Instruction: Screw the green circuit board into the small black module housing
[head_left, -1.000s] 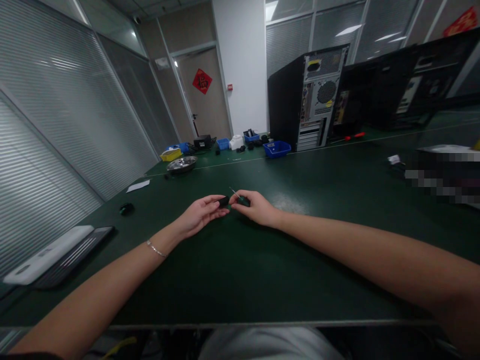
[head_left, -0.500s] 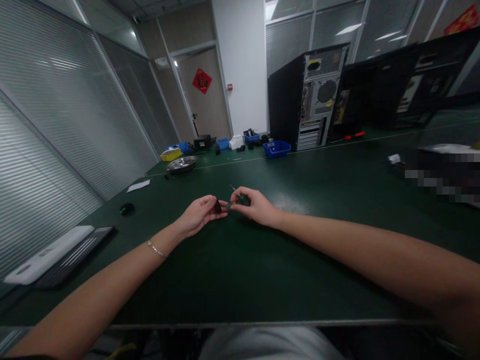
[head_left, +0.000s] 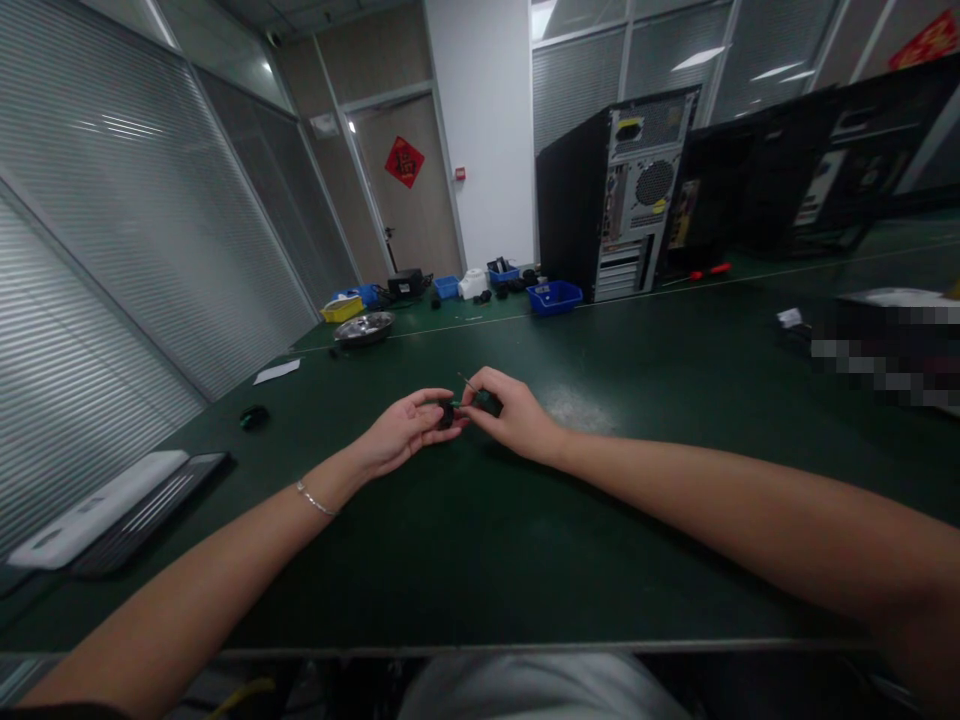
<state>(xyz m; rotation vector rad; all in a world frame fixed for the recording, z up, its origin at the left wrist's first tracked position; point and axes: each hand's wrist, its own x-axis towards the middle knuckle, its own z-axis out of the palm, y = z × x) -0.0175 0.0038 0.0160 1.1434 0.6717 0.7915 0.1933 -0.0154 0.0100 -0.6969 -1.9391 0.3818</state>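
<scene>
Above the middle of the green table my left hand point(head_left: 401, 432) pinches a small black part point(head_left: 447, 414) between thumb and fingers. Just to its right, my right hand point(head_left: 517, 418) is closed, with a screwdriver point(head_left: 490, 402) tucked in it. The screwdriver has a dark handle, and its thin metal shaft sticks out up and to the left. A small green piece point(head_left: 457, 405), perhaps a circuit board, is at the right fingertips, against the black part. The fingers cover much of both small pieces, so whether they are joined I cannot tell.
A computer tower point(head_left: 649, 190) stands at the back right, beside a blue bin point(head_left: 553, 297). Farther left are a metal bowl point(head_left: 364, 328) and a yellow tray point(head_left: 343, 309). A black mouse-like object point(head_left: 253, 416) and a keyboard point(head_left: 157, 510) lie on the left. A red-handled tool point(head_left: 710, 271) lies behind.
My left hand has shifted slightly right and turned, its fingers spreading around the black part. The black part and the green piece have come together. My right hand has hardly moved.
</scene>
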